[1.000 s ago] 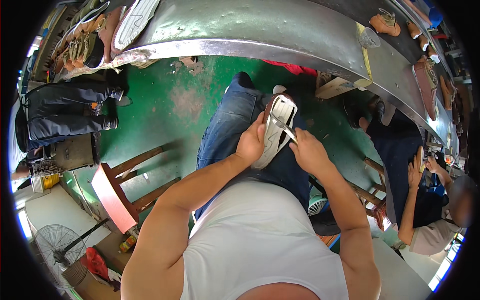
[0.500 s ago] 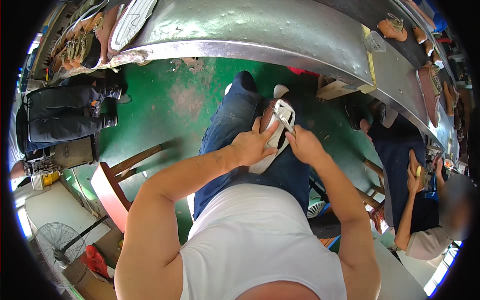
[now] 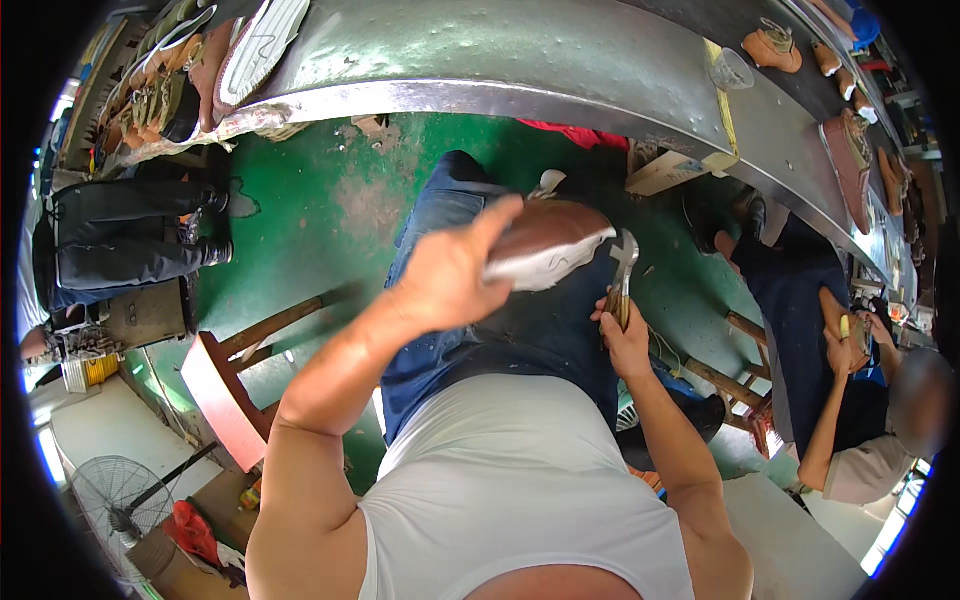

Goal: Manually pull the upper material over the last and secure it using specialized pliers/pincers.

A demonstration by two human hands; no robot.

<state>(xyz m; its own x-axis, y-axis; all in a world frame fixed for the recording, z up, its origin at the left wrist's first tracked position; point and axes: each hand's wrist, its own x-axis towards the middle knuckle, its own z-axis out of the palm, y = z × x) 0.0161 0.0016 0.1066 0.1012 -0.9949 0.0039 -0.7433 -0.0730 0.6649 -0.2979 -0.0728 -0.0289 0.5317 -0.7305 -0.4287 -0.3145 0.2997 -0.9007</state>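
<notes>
A shoe (image 3: 555, 238) with a brown upper and a whitish underside is tilted above my lap, slightly smeared by motion. My left hand (image 3: 448, 268) holds it at its left end, thumb on one side and forefinger on the other. Beside the shoe's right end, a pair of pincers (image 3: 624, 262) with a broad metal head points upward. My right hand (image 3: 626, 338) is closed round the pincers' handles, over my right thigh. The pincers and the shoe are apart.
A metal-topped workbench (image 3: 480, 55) curves across the front, bearing shoes (image 3: 848, 165) at both sides and a clear cup (image 3: 731, 70). A wooden stool (image 3: 228, 385) stands at left, a wire fan (image 3: 118, 500) behind it. At right a co-worker (image 3: 850, 440) handles another shoe.
The shoe has turned from lengthwise to crosswise, its brown side now showing. The pincers have come away from it, and my right hand has moved right and back.
</notes>
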